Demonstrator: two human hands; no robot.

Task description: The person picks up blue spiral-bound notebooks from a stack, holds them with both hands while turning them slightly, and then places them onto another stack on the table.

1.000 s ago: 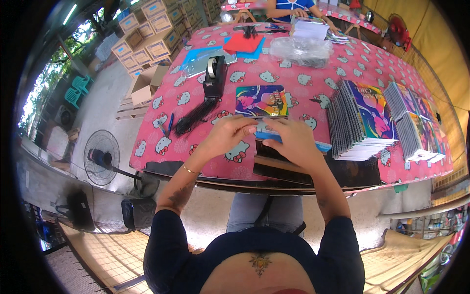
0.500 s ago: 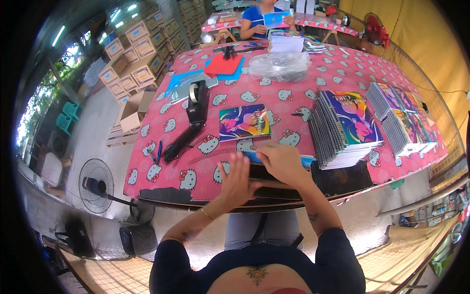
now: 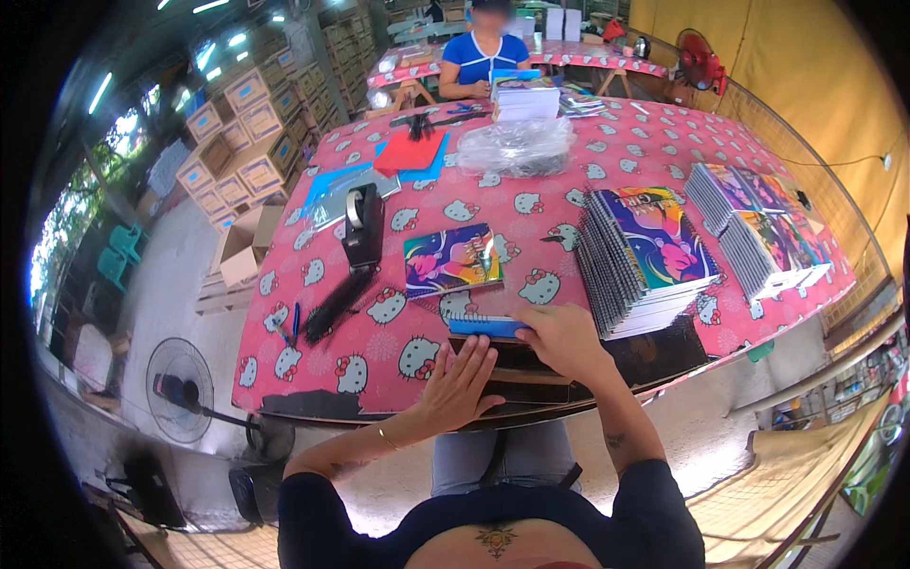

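Note:
A blue-covered notebook (image 3: 479, 326) lies at the near edge of the table, with a row of spiral coils along its far side. My right hand (image 3: 566, 346) is closed on its right end, thumb and fingers pinching the cover. My left hand (image 3: 461, 385) rests flat with its fingers stretched, the fingertips at the notebook's near edge. Just beyond lies a finished-looking spiral notebook (image 3: 453, 260) with a colourful purple and yellow cover. A black tape dispenser (image 3: 362, 226) stands to its left, above a bundle of black spiral coils (image 3: 338, 305).
Tall stacks of spiral notebooks (image 3: 654, 256) (image 3: 763, 232) stand on the right. Clear plastic bags (image 3: 517, 147), a red sheet (image 3: 409, 150) and blue sheets lie farther back. Pliers (image 3: 295, 322) lie at left. A person (image 3: 485, 57) sits across the table. A floor fan (image 3: 180, 389) stands at left.
My view has shifted slightly. My left hand has come down flat against the notebook's near edge, and more of the blue cover shows. The person opposite has lowered the blue book.

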